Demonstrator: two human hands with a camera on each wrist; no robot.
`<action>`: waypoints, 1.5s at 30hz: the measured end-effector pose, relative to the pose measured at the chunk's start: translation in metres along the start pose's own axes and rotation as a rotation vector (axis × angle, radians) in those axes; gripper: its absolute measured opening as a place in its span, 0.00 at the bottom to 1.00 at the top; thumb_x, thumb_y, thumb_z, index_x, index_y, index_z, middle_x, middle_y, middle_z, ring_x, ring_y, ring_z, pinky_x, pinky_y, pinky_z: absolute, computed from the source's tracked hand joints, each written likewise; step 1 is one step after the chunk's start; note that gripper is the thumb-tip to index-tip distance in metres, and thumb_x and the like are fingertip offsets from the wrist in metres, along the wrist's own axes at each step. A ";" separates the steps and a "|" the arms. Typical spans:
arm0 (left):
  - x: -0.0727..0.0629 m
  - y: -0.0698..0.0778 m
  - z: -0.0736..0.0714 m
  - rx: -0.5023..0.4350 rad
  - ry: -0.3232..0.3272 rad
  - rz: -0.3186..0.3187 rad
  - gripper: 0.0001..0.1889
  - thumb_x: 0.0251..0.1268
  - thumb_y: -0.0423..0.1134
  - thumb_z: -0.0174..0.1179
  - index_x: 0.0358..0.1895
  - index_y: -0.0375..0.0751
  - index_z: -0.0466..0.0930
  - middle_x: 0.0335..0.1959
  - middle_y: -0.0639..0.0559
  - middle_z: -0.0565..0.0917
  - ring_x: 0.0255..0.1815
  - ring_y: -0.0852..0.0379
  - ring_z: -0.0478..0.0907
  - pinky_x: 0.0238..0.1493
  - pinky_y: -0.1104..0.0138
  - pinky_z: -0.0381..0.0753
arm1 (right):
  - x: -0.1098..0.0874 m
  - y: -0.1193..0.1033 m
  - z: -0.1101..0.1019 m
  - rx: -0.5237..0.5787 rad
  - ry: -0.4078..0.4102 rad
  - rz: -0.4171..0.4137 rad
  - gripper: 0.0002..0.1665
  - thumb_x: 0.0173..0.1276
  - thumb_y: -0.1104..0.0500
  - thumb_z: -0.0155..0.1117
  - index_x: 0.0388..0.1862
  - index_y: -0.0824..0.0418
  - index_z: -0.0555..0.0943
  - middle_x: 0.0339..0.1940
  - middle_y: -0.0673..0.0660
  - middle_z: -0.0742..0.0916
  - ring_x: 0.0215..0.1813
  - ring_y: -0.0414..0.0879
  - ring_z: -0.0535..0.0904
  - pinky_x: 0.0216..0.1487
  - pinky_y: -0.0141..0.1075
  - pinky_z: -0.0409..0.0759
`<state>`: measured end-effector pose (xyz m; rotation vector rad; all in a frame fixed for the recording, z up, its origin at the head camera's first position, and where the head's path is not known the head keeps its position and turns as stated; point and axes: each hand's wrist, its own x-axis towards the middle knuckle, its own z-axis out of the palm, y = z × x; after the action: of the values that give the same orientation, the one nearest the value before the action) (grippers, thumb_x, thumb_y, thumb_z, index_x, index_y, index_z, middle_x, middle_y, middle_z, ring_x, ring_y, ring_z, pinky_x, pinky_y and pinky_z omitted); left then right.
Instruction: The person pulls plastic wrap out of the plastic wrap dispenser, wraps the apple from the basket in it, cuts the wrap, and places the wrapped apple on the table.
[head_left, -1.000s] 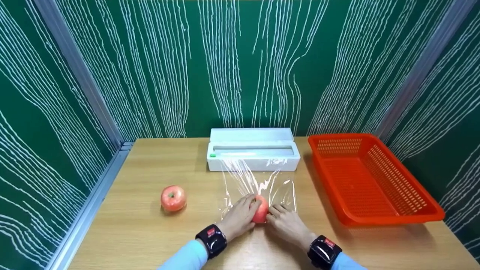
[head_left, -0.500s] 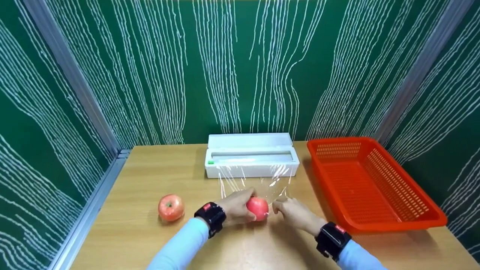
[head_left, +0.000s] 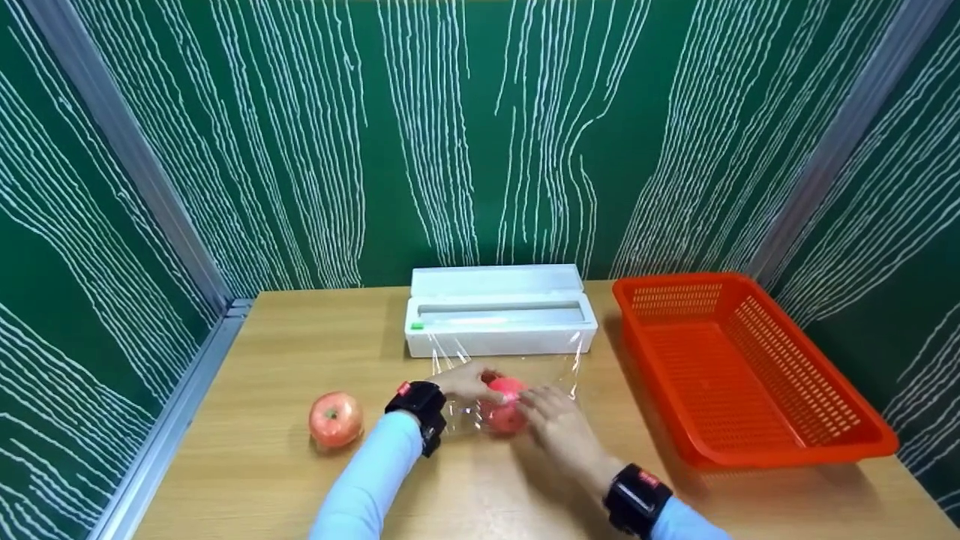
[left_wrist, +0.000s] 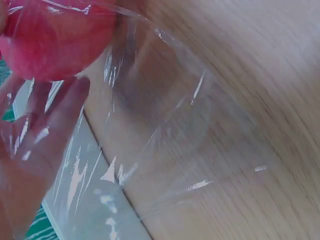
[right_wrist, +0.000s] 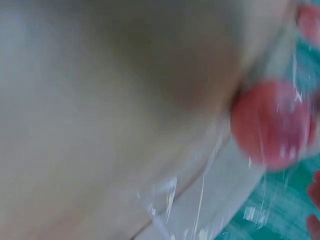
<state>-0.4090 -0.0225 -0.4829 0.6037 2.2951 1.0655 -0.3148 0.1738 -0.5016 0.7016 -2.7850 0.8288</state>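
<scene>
A red apple (head_left: 504,416) is between my two hands, with clear plastic wrap (left_wrist: 195,125) drawn over part of it. My left hand (head_left: 463,381) holds the apple from its left and far side; in the left wrist view its fingers (left_wrist: 67,107) show through the film, against the apple's skin. On the other side my right hand (head_left: 559,431) reaches to the apple's right edge with its fingers extended and slightly blurred. In the right wrist view the apple (right_wrist: 270,125) appears under shiny film, with right fingertips (right_wrist: 314,192) apart from it at the frame's edge.
Behind the hands stands a white wrap dispenser box (head_left: 501,343), lid raised, the film running from its front. A second apple (head_left: 335,420) sits to the left on the wooden table (head_left: 277,352). An orange-red plastic basket (head_left: 712,375) occupies the right side.
My left hand has shifted further over the apple's far side, and the film now covers more of the apple. My right hand has moved away from the film's right edge and in to the apple, fingers straightening.
</scene>
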 end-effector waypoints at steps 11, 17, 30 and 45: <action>-0.005 -0.009 -0.007 0.075 0.080 0.029 0.27 0.61 0.52 0.56 0.59 0.41 0.71 0.57 0.44 0.76 0.58 0.48 0.72 0.58 0.57 0.71 | 0.025 0.011 0.016 -0.320 0.113 -0.312 0.34 0.47 0.63 0.70 0.55 0.65 0.71 0.58 0.61 0.76 0.60 0.56 0.71 0.62 0.48 0.69; -0.019 -0.014 -0.019 0.140 0.118 -0.062 0.32 0.58 0.56 0.56 0.61 0.39 0.70 0.55 0.41 0.76 0.56 0.47 0.72 0.57 0.55 0.71 | 0.044 0.016 0.012 -0.173 0.083 -0.275 0.36 0.38 0.66 0.74 0.51 0.65 0.73 0.52 0.60 0.78 0.56 0.54 0.73 0.60 0.46 0.72; -0.016 0.002 -0.012 0.425 0.481 0.124 0.19 0.59 0.35 0.56 0.55 0.36 0.74 0.55 0.42 0.77 0.57 0.47 0.73 0.60 0.56 0.70 | 0.082 0.029 0.005 -0.038 -0.057 -0.118 0.42 0.30 0.67 0.78 0.50 0.64 0.72 0.46 0.60 0.79 0.52 0.57 0.74 0.58 0.50 0.72; 0.020 -0.035 0.031 1.099 0.676 0.419 0.40 0.43 0.45 0.69 0.63 0.37 0.64 0.61 0.41 0.69 0.59 0.48 0.71 0.58 0.61 0.73 | 0.114 0.039 -0.010 0.265 -0.274 0.040 0.39 0.42 0.71 0.69 0.57 0.66 0.70 0.52 0.63 0.79 0.51 0.55 0.75 0.55 0.47 0.75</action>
<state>-0.4105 -0.0145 -0.5329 1.3210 3.3957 -0.0120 -0.4334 0.1633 -0.4811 0.8621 -2.9663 1.2106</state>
